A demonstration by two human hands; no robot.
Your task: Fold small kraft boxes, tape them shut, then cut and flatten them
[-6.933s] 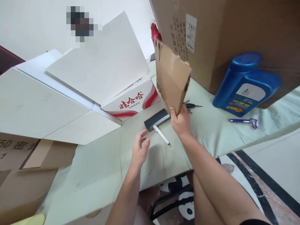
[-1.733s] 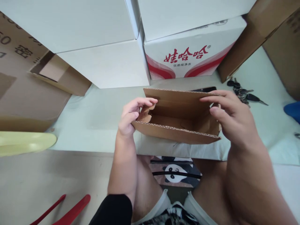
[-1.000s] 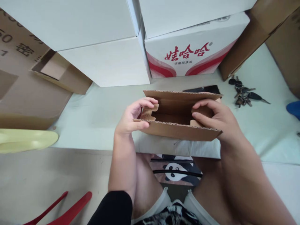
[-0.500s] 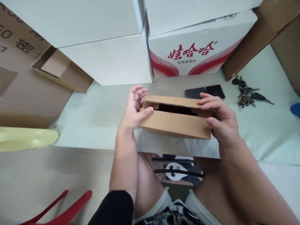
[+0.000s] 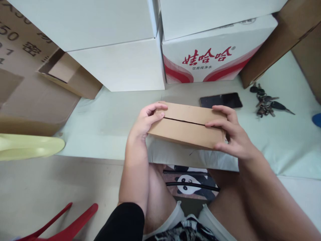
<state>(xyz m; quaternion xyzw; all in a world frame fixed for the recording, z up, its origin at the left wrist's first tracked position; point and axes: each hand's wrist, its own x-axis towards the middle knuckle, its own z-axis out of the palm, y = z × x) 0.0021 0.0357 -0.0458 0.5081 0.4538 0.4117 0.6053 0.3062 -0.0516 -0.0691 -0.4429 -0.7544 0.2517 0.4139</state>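
Counter [image 5: 105,137]: cloth-covered, carries the whole set-up. Far left, large brown carton [image 5: 32,100], contents not visible. Back, 2 plain white boxes [image 5: 117,65], 1 above the other, insides hidden. Beside them, printed white box [image 5: 208,63], red band on its front; contents not visible. Open-mouthed brown box [image 5: 86,82] at left: pale cardboard panel in its mouth, anything deeper cannot be told.

Small carton [image 5: 185,135]: over the counter's near edge, between both hands; whether its base rests on the cloth cannot be told. Its 2 top flaps lie almost flat, a thin dark slit between them – inside out of sight.

Step in hand (judged): flaps being pressed together. Next move would call for even pressure from both ends so neither flap springs up.

Left hand [image 5: 145,122]: curled round the left end, thumb and fingers on the flaps. Right hand [image 5: 233,134]: grip wider, fingers across the top, thumb low on the near side.

Phone [image 5: 220,100] – flat, just behind the carton. Keys [image 5: 263,102]: bunched to its right.
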